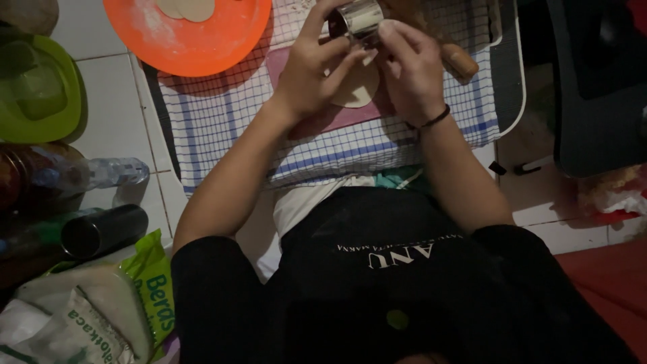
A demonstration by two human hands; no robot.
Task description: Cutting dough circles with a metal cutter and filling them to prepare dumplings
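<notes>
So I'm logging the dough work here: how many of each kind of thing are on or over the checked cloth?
Metal ring cutter: 1
Cut dough rounds: 3
Orange plate: 1
Wooden rolling pin: 1
Pink mat: 1
Total: 7

We have a single view, from a camera worn on the head, looking steeply down over the person's own chest and forearms. It sits close, so the black shirt (377, 283) fills the near edge, while the checked cloth (222, 114) lies at mid-distance and the orange plate (182, 40) is cut off at the far edge. White floor tiles (108, 87) run along the left.
</notes>
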